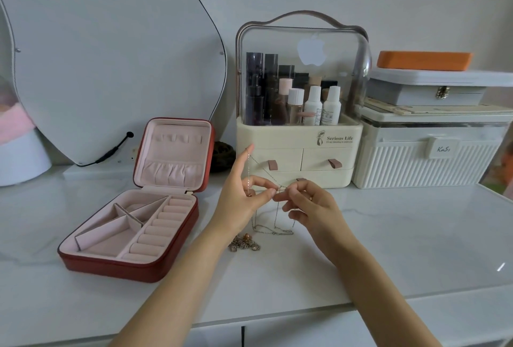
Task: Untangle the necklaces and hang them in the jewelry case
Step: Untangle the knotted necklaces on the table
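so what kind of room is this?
Probably a bedroom dressing table: a curvy mirror against the wall, a clear-lidded cosmetics organizer full of bottles, and an open jewelry case on the white marble-look top.

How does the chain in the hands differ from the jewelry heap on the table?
The chain is thin, silvery and held stretched between both hands; the heap is bunched, gold-toned and chunkier. The chain is lifted, its lower loops trailing to the table; the heap lies flat, untouched. Neither hangs in the case yet.
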